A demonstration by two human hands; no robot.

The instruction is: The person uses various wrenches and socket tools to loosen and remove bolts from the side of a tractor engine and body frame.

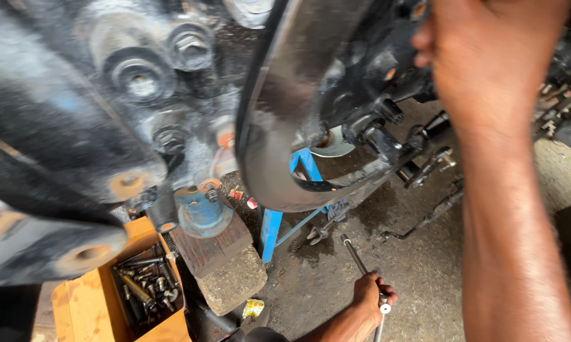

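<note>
My right hand [488, 57] reaches up at the top right. Its back faces me and its fingers wrap onto a black, greasy engine assembly [368, 82] with a curved black housing [279, 114]. The arm fills the right side of the view. Far below, my left hand [368, 297] is closed around the handle end of a long metal ratchet bar [355, 253] that lies on the oily concrete floor [425, 272].
A blue metal stand [273, 228] stands under the housing. To its left a blue cylindrical part [200, 212] sits on a wooden block [209, 244] over a stone block [235, 282]. A yellow box [83, 304] holds several bolts [146, 285]. Loose tools [431, 215] lie on the floor.
</note>
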